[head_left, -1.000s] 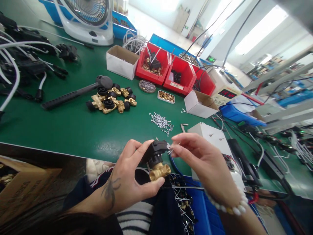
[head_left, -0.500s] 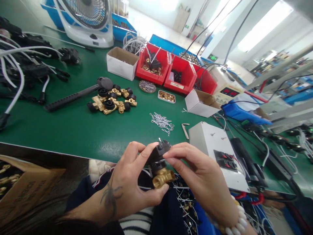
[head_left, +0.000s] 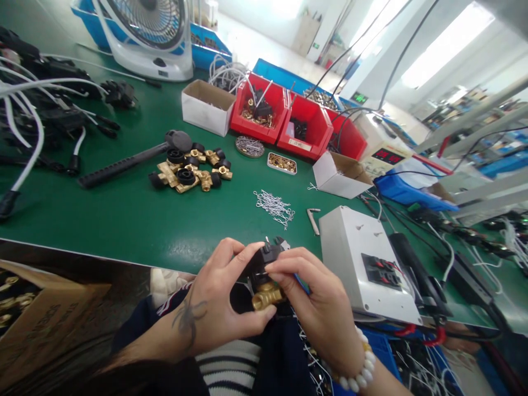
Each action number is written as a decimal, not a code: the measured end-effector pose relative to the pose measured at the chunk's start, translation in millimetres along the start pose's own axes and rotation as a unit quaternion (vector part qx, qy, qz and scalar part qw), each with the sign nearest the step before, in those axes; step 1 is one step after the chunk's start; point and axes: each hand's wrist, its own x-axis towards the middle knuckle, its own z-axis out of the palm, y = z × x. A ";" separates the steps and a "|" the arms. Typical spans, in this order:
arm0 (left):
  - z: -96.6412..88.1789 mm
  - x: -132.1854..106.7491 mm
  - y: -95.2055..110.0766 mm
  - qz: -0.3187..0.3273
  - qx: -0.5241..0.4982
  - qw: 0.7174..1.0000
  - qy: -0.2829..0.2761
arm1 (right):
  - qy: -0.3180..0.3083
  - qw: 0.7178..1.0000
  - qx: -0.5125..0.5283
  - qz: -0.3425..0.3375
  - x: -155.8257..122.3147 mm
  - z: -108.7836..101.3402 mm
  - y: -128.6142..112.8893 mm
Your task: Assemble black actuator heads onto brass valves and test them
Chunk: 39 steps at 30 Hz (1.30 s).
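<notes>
My left hand (head_left: 214, 302) is closed around a brass valve (head_left: 266, 297) with a black plastic head (head_left: 264, 258), held just off the table's front edge. Its thumb lies under the brass body and its forefinger along the black head. Thumb and forefinger of my right hand (head_left: 313, 302) are pinched against the valve where black meets brass; whatever is between those fingertips is hidden. Beyond the hands a pile of wire R-clips (head_left: 274, 208) lies on the green table (head_left: 223, 220), with a bent metal key (head_left: 313, 221) to its right.
Brass valve bodies with black caps (head_left: 185, 176) lie beside a black hammer (head_left: 124, 163). Red bins (head_left: 305, 146), a white box (head_left: 206, 113) and a small tray (head_left: 282, 163) stand behind. A grey control box (head_left: 350, 247) is at right, black cabled parts (head_left: 53, 118) at left.
My right hand has shifted left and slightly down, from the black head toward its joint with the brass. The valve has moved a little left and turned slightly in my left hand.
</notes>
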 end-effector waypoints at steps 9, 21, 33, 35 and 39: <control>0.2 11.9 -16.1 -0.050 -0.035 0.998 -0.007 | -0.196 0.899 -0.373 0.118 -15.8 -24.7 47.8; -0.4 8.9 -21.1 -0.039 -0.039 0.998 -0.014 | -0.060 0.968 -0.188 0.153 -11.0 -51.8 21.5; -0.1 10.1 -24.7 -0.018 -0.046 0.999 -0.017 | -0.029 0.985 -0.156 0.071 -4.8 -49.6 11.6; -0.8 10.8 -24.2 -0.018 -0.049 0.998 -0.020 | 0.118 0.983 -0.120 0.071 -4.7 -51.4 11.0; -2.2 11.5 -23.4 -0.021 -0.048 0.998 -0.022 | 0.249 0.967 -0.044 0.032 -5.5 -43.3 13.9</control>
